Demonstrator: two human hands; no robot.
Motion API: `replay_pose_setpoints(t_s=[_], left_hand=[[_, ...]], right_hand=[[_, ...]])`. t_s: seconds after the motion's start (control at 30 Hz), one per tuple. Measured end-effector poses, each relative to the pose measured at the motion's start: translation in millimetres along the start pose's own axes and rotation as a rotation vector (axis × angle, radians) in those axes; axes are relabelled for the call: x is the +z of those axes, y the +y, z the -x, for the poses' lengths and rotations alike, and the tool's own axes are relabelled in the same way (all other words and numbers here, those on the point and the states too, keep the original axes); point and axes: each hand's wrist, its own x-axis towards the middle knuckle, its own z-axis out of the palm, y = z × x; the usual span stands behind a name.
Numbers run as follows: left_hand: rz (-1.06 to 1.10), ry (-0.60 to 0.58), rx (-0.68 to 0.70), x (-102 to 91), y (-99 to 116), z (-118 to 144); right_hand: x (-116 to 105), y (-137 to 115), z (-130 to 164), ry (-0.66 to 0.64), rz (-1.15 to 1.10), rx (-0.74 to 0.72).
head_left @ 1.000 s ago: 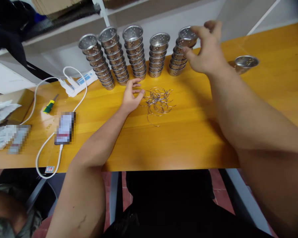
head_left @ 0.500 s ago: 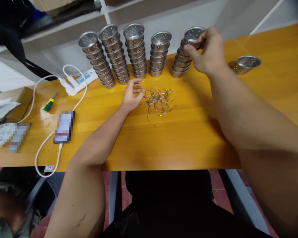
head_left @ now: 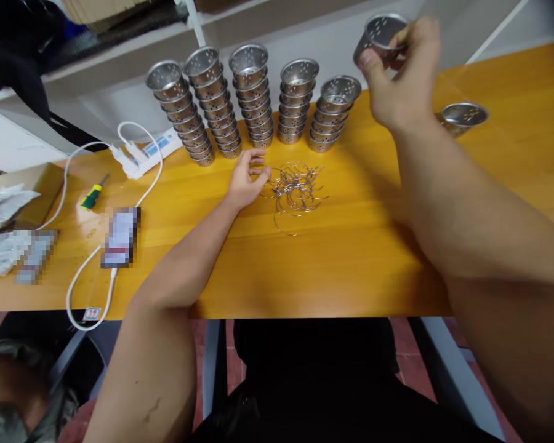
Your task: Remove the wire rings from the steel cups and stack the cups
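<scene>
My right hand (head_left: pixel 404 89) grips a perforated metal cup (head_left: pixel 382 32) by its rim, thumb at the near side, and holds it in the air above and right of the rightmost stack of similar cups (head_left: pixel 335 111). Some of its fingers are hidden behind the cup. My left hand (head_left: pixel 245 179) rests on the table with fingers loosely curved and apart. Its fingertips are at the left edge of a tangled pile of thin metal wire pieces (head_left: pixel 298 189), and nothing shows in its grasp. Beyond my right wrist, a single perforated cup (head_left: pixel 464 118) sits tilted in view, partly covered by the wrist.
Several more cup stacks (head_left: pixel 252 92) stand along the back by the wall. To the left lie a white power strip (head_left: pixel 154 151) with cables, a screwdriver (head_left: pixel 92 195), a phone (head_left: pixel 120 237) and plastic bags (head_left: pixel 4 206). Another person's arm (head_left: pixel 9 375) shows at lower left.
My right hand has lifted the cup up and to the right, away from the rightmost stack, which now stands lower and fully visible. My left hand has stayed in place.
</scene>
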Motion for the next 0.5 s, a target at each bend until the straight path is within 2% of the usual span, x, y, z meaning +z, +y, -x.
replay_pose_setpoints(t_s=[0.07, 0.13, 0.2, 0.3, 0.4, 0.5], left_hand=[[0.013, 0.003, -0.002, 0.4, 0, 0], [0.029, 0.015, 0.007, 1.3, 3, 0], [0.026, 0.011, 0.027, 2.2, 9, -1], [0.009, -0.029, 0.108, 2.8, 19, -3], [0.022, -0.060, 0.212, 1.5, 20, -6], [0.015, -0.020, 0.204, -0.4, 12, -9]], right_hand=[[-5, -24, 2, 0.035, -0.044, -0.071], [-8, -51, 11, -0.061, -0.114, -0.166], [-6, -77, 28, -0.289, -0.171, -0.259], [13, -107, 68, -0.625, -0.183, -0.343], [41, -118, 104, -0.752, -0.197, -0.296], [53, -114, 114, -0.798, -0.224, -0.319]])
